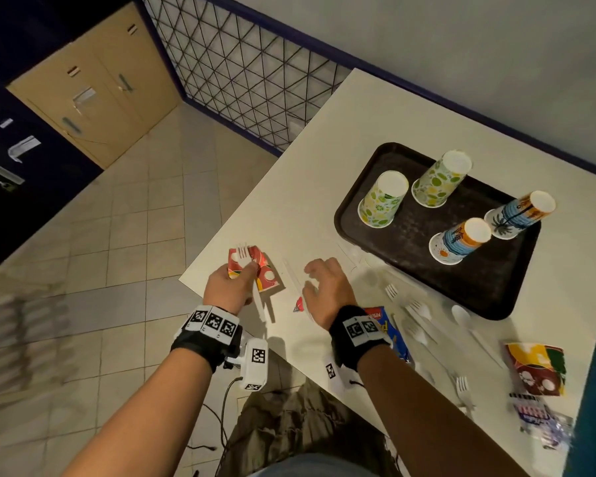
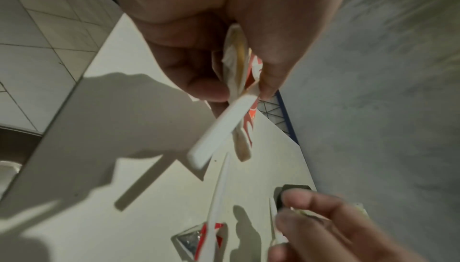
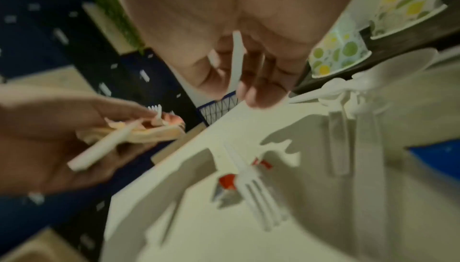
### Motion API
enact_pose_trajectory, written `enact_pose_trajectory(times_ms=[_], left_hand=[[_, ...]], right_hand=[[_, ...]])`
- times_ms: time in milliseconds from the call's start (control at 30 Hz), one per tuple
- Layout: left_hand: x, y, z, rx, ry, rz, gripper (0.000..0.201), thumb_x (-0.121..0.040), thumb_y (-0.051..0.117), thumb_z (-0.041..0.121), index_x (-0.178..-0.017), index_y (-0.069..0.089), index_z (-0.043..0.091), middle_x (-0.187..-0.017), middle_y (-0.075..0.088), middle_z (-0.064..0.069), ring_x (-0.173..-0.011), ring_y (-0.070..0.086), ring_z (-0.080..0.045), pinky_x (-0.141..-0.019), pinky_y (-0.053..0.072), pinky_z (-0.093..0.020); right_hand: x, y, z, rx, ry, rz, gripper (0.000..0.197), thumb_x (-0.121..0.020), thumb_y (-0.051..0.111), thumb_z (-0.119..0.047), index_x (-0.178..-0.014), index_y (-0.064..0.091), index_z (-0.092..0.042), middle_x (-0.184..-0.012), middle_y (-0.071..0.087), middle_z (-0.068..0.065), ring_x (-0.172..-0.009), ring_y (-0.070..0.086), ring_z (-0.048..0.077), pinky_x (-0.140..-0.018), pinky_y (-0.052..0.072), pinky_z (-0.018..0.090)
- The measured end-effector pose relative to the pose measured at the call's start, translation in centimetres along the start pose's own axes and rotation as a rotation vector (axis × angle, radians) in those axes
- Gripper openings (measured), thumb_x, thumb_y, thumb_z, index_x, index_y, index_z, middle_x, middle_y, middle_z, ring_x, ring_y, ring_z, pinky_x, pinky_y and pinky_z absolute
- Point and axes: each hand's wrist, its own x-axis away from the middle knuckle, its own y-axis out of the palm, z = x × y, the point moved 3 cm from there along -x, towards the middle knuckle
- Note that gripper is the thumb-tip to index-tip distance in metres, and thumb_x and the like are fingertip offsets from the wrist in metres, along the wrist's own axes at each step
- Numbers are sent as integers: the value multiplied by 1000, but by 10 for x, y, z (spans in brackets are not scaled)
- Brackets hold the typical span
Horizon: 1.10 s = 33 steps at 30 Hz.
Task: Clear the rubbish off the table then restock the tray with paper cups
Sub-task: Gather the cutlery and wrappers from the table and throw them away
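Red crushed paper (image 1: pixel 268 277) and a fork (image 1: pixel 243 251) sit pinched in my left hand (image 1: pixel 227 287) over the worktop's (image 1: pixel 324 160) nine o'clock edge, my right hand (image 1: pixel 327 287) grips a plastic utensil (image 3: pixel 236 59), tray (image 1: pixel 410 246) at two o'clock, and any slack could drop them floorward.

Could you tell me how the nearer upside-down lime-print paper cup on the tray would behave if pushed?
The upside-down lime-print paper cup is probably very light, so it should slide readily across the dark rectangular plastic tray. Standing on its wide rim, it seems unlikely to tip.
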Motion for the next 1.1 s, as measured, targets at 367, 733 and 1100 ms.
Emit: enact_pose_trajectory(times_ms=[367,733,1100], left_hand=[[3,1,-20,-26,7,-45,23,-99,71,39,-115,72,22,-103,80,-5,-92,74,-25,-71,61,-35],[-4,25,-23,-42,33,-83,51,-93,76,41,-137,53,28,-114,74,0,-100,75,-25,-83,66,-49],[10,67,-9,82,-1,-357,23,-91,73,55,-101,79,36,-103,83,-9,-100,78,-30,-92,62,-54]], right_hand=[[-8,38,2,680,-45,-413,31,-92,57,-10,-123,59,-11,-122,48,10,-109,53,31,-91,52,40],[-2,-26,-18,-134,176,55,2,-89,65,-4,-87,65,-5,-85,68,7,-74,62,12,-65,51,19],[25,-12,-29,-139,183,8,6,-89,66,-15,-85,71,-15,-85,73,0,-77,64,16,-72,48,22]])
